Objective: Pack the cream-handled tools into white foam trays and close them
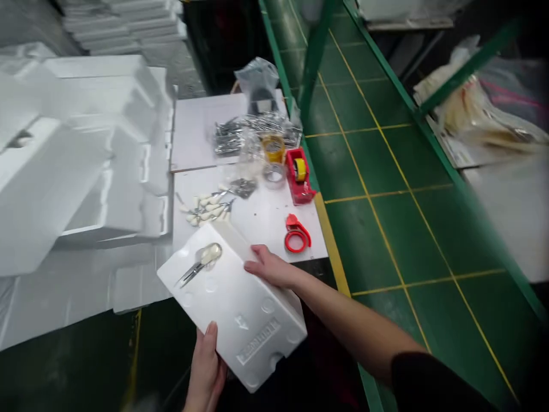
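I hold a white foam block (240, 303) at a tilt in front of me. My left hand (206, 372) grips its near edge from below, thumb on top. My right hand (271, 267) rests on its far right edge with fingers curled over the side. A small packet of metal clips with white caps (201, 262) lies on the block's upper left corner. Embossed lettering shows near the block's lower right.
A white table top (266, 214) carries several loose capped clips (208, 207), a red tape dispenser (299, 174), a red ring tool (297, 236), a yellow tape roll (273, 147) and bagged metal parts (253, 131). Foam mouldings (81, 160) pile up on the left. A green conveyor (386, 171) runs on the right.
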A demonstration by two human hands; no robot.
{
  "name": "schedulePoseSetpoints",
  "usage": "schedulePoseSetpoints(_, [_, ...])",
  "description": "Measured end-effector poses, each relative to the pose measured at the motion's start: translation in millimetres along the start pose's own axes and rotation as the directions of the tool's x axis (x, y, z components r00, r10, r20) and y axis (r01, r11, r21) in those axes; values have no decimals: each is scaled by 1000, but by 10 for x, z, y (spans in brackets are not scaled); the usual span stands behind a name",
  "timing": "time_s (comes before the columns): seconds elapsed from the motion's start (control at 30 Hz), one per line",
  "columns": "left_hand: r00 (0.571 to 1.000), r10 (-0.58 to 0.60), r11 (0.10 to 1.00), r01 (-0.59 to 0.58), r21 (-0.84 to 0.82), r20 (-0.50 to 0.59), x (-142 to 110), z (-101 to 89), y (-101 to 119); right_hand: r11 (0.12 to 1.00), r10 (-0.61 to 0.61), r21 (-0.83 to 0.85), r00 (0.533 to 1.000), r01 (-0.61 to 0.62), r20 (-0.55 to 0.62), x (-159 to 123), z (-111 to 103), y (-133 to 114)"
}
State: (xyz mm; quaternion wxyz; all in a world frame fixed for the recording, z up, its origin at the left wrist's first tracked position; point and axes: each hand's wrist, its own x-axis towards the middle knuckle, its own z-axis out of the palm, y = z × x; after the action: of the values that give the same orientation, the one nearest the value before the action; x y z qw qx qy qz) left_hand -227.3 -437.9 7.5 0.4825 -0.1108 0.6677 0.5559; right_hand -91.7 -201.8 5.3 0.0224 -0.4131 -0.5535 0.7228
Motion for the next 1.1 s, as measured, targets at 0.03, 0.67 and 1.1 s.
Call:
schedulePoseSetpoints(0.03, [998,27,996,-31,-78,-49,98,-34,-18,992,56,-115,996,-47,74,296,120,-185])
schedulePoseSetpoints(0.67, [912,-323,941,339,-19,253,592,-265,-66,631,100,-571,784,-526,-612,119,-1066,-25])
schedulePoseSetpoints(1.1, [412,-293,956,115,270,862,-14,2168,858,262,-889,-965,393,19,-234,-1392,-1027,-201])
